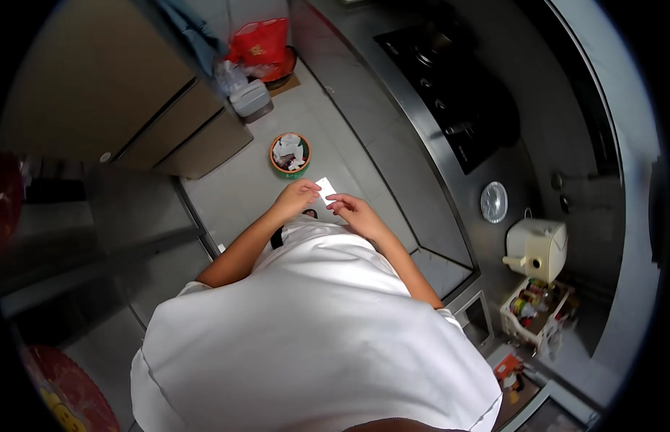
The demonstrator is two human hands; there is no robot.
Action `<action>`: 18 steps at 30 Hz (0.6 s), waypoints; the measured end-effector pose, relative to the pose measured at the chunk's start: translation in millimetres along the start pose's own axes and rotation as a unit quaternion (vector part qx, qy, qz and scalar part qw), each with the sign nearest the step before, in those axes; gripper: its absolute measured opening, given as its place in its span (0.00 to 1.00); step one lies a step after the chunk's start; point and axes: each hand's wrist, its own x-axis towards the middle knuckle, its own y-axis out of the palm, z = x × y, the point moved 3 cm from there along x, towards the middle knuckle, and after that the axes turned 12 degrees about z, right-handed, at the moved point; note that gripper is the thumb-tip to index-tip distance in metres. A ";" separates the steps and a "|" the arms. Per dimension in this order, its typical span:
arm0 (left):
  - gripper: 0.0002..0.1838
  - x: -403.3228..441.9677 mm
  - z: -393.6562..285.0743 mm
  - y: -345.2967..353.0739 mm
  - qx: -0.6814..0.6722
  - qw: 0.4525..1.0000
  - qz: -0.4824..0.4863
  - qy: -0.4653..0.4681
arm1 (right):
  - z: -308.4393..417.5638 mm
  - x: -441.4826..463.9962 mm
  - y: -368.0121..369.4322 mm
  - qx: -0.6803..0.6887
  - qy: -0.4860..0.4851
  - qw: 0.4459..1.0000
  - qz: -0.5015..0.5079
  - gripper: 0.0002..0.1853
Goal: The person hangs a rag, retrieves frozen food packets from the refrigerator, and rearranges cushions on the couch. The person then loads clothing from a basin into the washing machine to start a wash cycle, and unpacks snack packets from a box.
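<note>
A small flat white piece (325, 189), which looks like paper, is held between my two hands in front of my waist. My left hand (297, 199) pinches its left edge with closed fingers. On the other side, the fingertips of my right hand (351, 212) grip its lower right edge. Just beyond my hands, on the floor, stands a green bin with an orange rim (272, 160). Crumpled white papers (287, 150) and some dark scraps lie inside it.
A counter with a black gas stove (461, 108) runs along the right. Farther down it are a foil dish (494, 202), a cream appliance (538, 248) and a basket of bottles (533, 309). Brown drawers (184, 129) stand left; a red bag (259, 43) and plastic container (251, 99) sit ahead.
</note>
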 end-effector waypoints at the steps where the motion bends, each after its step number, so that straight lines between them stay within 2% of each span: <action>1: 0.16 -5.6 5.3 -9.9 -0.032 0.999 -0.023 -0.012 | -2.4 18.4 -2.6 -0.004 0.004 1.000 0.011 0.18; 4: 0.16 -11.0 20.9 -30.8 -0.070 0.996 -0.052 -0.029 | -1.5 62.3 -1.1 -0.018 0.013 0.999 0.049 0.18; 6: 0.15 -8.5 21.8 -41.2 -0.075 0.995 -0.068 -0.028 | 8.5 90.1 1.5 -0.108 0.037 0.983 0.144 0.19; 7: 0.15 -8.9 17.4 -43.4 -0.077 0.993 -0.079 -0.038 | 16.9 103.4 7.5 -0.082 -0.012 0.985 0.149 0.19; 8: 0.15 -7.5 11.9 -45.3 -0.080 0.991 -0.092 -0.046 | 23.9 114.3 6.1 -0.085 -0.013 0.984 0.159 0.19; 10: 0.15 -7.7 3.7 -61.0 -0.084 0.990 -0.103 -0.051 | 76.3 123.9 6.9 -0.204 0.031 0.957 0.202 0.20; 11: 0.15 -8.8 2.9 -71.7 -0.076 0.987 -0.139 -0.031 | 54.5 142.4 1.1 -0.132 -0.012 0.967 0.216 0.20; 14: 0.16 -15.2 -9.0 -88.0 -0.043 0.973 -0.227 0.008 | 66.3 174.3 -9.5 -0.164 -0.050 0.950 0.262 0.18; 16: 0.16 -19.5 -27.2 -91.8 -0.082 0.955 -0.285 0.026 | 77.6 189.4 -11.1 -0.157 -0.081 0.943 0.283 0.17; 18: 0.16 -18.8 -44.3 -96.2 -0.106 0.955 -0.276 0.006 | 86.2 193.7 -13.1 -0.126 -0.076 0.942 0.301 0.19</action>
